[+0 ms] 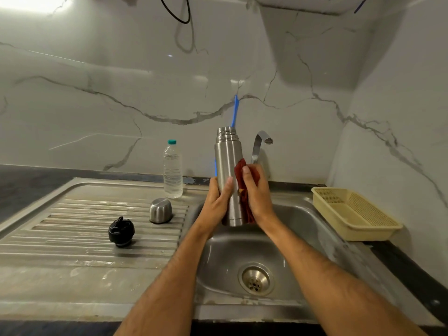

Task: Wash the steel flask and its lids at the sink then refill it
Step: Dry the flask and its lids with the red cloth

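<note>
The steel flask (227, 161) stands upright over the sink basin (300, 229), its threaded mouth uncovered. My left hand (218, 200) grips its lower body from the left. My right hand (257, 190) presses a dark red cloth (242, 187) against the flask's right side. The steel cup lid (160, 210) sits upside down on the ribbed drainboard (72, 229). Nearer me on the drainboard lies the black stopper lid (121, 231). A clear plastic water bottle (172, 169) with a teal cap stands at the back of the drainboard.
The curved tap (260, 141) rises just behind the flask, with no water running from it. A pale yellow plastic basket (349, 212) sits on the counter right of the sink. The drain (255, 278) lies in the basin. Marble walls close the back and right.
</note>
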